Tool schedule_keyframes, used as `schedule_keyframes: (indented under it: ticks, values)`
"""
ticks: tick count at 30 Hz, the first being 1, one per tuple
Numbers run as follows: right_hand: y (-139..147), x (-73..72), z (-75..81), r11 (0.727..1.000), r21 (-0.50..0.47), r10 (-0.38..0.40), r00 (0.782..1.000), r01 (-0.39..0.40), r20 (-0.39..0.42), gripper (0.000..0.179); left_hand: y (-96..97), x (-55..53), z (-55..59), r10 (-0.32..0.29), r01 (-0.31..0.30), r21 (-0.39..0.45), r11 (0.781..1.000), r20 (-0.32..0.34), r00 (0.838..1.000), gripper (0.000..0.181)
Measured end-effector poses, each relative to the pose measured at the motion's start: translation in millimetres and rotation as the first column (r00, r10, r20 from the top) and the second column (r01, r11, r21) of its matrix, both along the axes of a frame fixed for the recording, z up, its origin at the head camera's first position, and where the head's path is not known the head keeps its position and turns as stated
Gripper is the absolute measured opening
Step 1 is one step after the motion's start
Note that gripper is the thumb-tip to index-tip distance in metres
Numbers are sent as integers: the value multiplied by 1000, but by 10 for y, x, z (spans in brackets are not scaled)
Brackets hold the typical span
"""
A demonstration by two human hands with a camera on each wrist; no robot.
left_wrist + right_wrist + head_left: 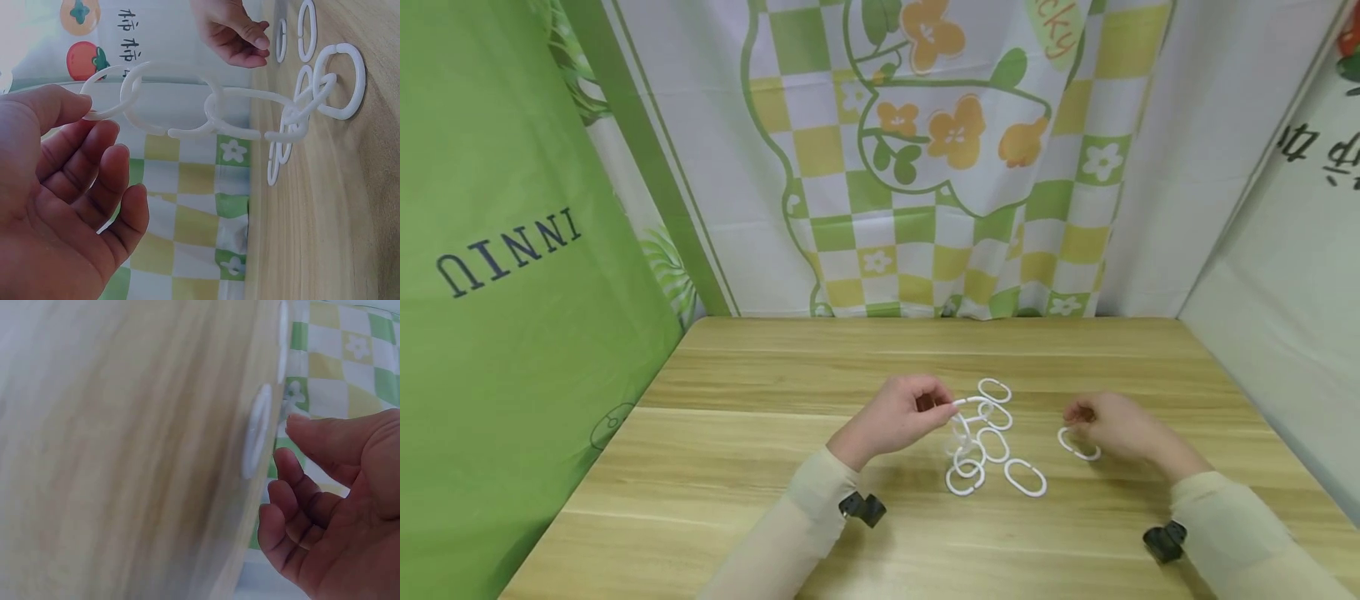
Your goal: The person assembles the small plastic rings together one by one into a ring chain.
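The left hand (904,417) pinches the top link of a white chain (212,115) between thumb and forefinger, its other fingers loosely bent. The chain hangs from there to the bench (692,492), its long axis running steeply down; the middle links hang end to end along that line, and the lowest lies on the bench.

The right hand (1118,425), fingers half curled and thumb apart from them, holds nothing; just beside it a single link (1077,454) lies on the bench, long axis slanting from far left to near right. Between the hands, near the chain, loose links (1017,487) lie flat, their long axes mostly slanting likewise.
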State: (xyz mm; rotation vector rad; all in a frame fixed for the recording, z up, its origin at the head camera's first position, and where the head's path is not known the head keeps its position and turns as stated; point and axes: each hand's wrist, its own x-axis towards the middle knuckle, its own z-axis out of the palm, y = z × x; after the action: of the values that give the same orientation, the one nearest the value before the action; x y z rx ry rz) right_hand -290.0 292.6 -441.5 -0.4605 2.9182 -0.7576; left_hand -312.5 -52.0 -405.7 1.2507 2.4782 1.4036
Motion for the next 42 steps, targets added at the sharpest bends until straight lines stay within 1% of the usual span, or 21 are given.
schedule_keyframes:
  ticks: [3, 7, 13, 16, 20, 23, 26, 30, 37, 42]
  values:
    - [0, -16, -30, 1000, 8, 7, 1000, -7, 15, 17, 3, 0, -7, -10, 10, -1, 1000, 0, 1000, 6]
    - [-1, -35, -66, 999, 33, 20, 999, -21, 31, 12, 6, 5, -23, -16, 16, -4, 1000, 6, 1000, 7]
    - [5, -32, -83, 997, 37, 60, 997, -62, 54, 16, 4, 0, -24, -9, 9, -8, 1000, 1, 1000, 6]
    - [-16, -10, -73, 998, 43, 53, 997, -55, 56, 14, 8, 1, -17, -14, 14, -9, 1000, -9, 1000, 6]
    - [-83, 7, -47, 1000, 16, 24, 1000, -24, 20, 9, 12, 0, -19, -16, 16, -13, 1000, -12, 1000, 6]
    - [-163, 14, 8, 999, -34, 2, 1000, -3, -17, 5, 13, -4, -25, -16, 16, -14, 1000, -12, 1000, 6]
    - [-263, 23, 92, 997, -71, -18, 998, 14, -57, 10, 12, -9, -33, -13, 13, -15, 1000, -16, 1000, 6]
    - [-430, 70, 235, 991, -133, -39, 997, 29, -73, 11, 8, -16, -45, -8, 8, -15, 1000, -19, 1000, 6]
    - [-746, 200, 469, 960, -279, -36, 995, 9, -93, 7, 17, -22, -60, -9, 8, -18, 1000, -36, 999, 7]
    - [-897, 251, 562, 940, -341, -49, 992, 7, -113, 9, 29, -19, -53, -19, 18, -23, 1000, -49, 999, 7]
